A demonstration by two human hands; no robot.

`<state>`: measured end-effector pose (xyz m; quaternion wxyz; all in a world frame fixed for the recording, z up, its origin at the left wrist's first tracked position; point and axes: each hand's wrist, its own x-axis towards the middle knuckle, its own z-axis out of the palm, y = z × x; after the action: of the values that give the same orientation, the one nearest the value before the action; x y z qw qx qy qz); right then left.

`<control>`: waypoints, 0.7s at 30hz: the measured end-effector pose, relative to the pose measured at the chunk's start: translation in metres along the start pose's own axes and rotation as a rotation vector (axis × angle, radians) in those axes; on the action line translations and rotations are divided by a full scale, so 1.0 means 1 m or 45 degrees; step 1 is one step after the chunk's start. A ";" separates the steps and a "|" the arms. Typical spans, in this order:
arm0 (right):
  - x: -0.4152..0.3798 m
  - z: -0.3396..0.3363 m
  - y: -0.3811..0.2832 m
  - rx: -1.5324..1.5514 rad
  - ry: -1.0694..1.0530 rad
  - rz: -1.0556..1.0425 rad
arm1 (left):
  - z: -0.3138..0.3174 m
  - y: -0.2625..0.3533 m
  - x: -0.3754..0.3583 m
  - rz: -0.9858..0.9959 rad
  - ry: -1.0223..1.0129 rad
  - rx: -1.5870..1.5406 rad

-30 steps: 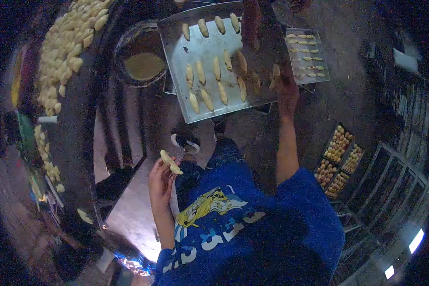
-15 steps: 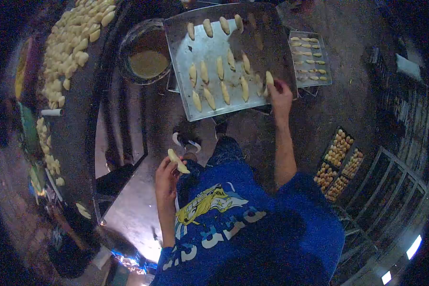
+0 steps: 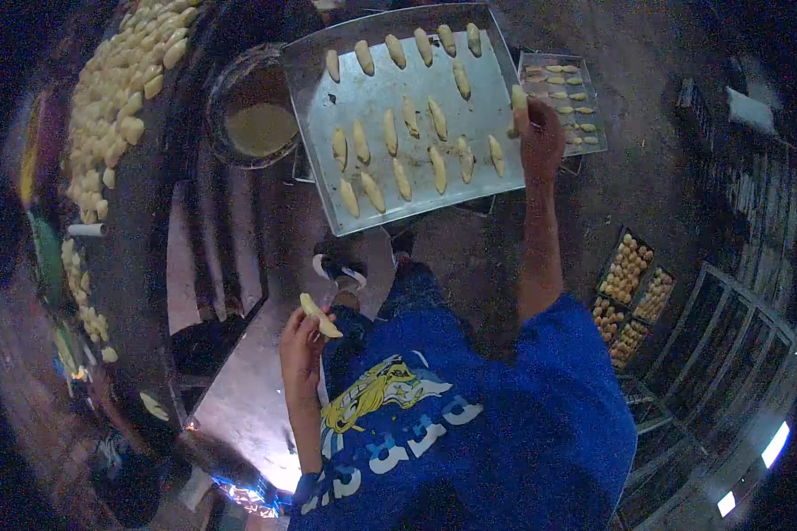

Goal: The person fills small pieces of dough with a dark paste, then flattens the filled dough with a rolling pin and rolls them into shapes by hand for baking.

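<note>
My left hand pinches a pale dough roll, held low in front of my shirt. My right hand is closed around another dough roll at the right edge of a large metal tray. Several dough rolls lie on this tray in loose rows, with a single roll apart from the rows at upper right. The fingertips of my right hand are partly hidden by the hand itself and its shadow.
Left of the tray stands a round tub of murky liquid. Many dough pieces cover a dark table further left. A smaller tray of rolls sits behind my right hand. Black trays of round pieces and metal racks are on the right.
My right hand has moved up along the tray's right edge, still holding its roll. Shadow has left the tray's right side, showing more rolls. My left hand has shifted slightly lower in view.
</note>
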<state>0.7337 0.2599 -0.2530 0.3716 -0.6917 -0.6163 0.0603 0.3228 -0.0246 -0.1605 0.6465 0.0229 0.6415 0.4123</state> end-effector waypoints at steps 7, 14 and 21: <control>0.032 0.016 0.009 0.050 0.114 -0.127 | 0.009 -0.004 0.001 -0.066 0.051 0.023; 0.027 0.022 -0.002 0.169 0.051 0.099 | 0.013 0.002 -0.003 -0.069 0.078 0.076; 0.004 0.059 0.024 -0.350 -0.511 0.382 | 0.022 0.001 0.001 -0.022 -0.035 0.035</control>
<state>0.7221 0.2906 -0.3073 0.1320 -0.7933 -0.5706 0.1664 0.3409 -0.0124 -0.1568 0.6585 0.0319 0.6383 0.3973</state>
